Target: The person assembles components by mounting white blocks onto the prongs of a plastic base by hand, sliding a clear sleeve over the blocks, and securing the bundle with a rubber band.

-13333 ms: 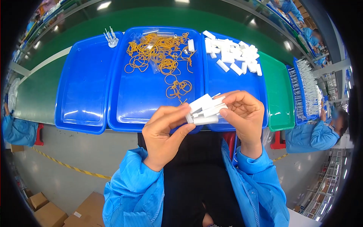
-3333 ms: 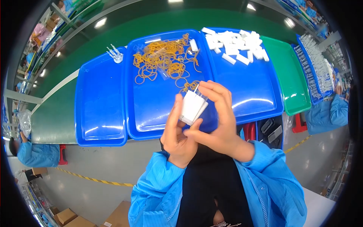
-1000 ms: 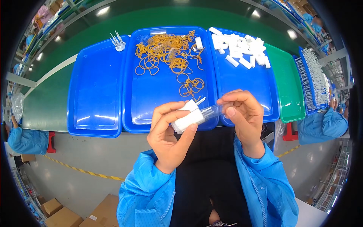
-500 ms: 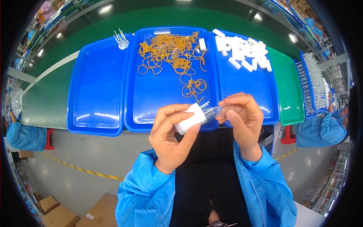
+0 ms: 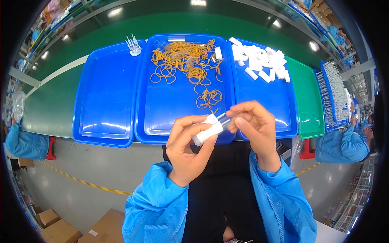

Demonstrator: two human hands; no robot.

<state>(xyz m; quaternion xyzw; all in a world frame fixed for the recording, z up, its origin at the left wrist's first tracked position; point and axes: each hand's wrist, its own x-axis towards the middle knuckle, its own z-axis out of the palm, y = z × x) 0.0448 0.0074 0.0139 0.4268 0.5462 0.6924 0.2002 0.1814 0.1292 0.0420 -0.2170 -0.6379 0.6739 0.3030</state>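
1. Head view, just past the person's shoulders: the left hand (image 5: 188, 148) has its fingers clamped around a small bundle of white blocks (image 5: 209, 133), lifted over the near edge of the middle tray and tilted up toward the right.
2. The right hand (image 5: 259, 125) faces it, thumb and fingers pinched together on a piece of clear plastic (image 5: 230, 124) at the bundle's end. That plastic is blurred, so I can't tell whether it goes around the blocks or only beside them.
3. Thin pale rods (image 5: 221, 116) poke out of the bundle on the side toward the right hand.
4. Beyond the hands, the middle blue tray (image 5: 174, 117) holds a tangle of orange rubber bands (image 5: 186, 52), mostly in its far half, with a looser cluster nearer the hands. One single white block (image 5: 218, 53) lies beside the tangle.
5. Over in the right blue tray (image 5: 265, 103), loose white blocks (image 5: 259, 60) are heaped at the far end.
6. A small pronged stand (image 5: 135, 49) sits at the far right corner of the left blue tray (image 5: 105, 97).
7. Further right comes a green tray (image 5: 310, 101), then a rack of thin rods (image 5: 338, 95).
8. Everything rests on a long green surface (image 5: 52, 107); blue-sleeved co-workers (image 5: 26, 141) sit at both ends.
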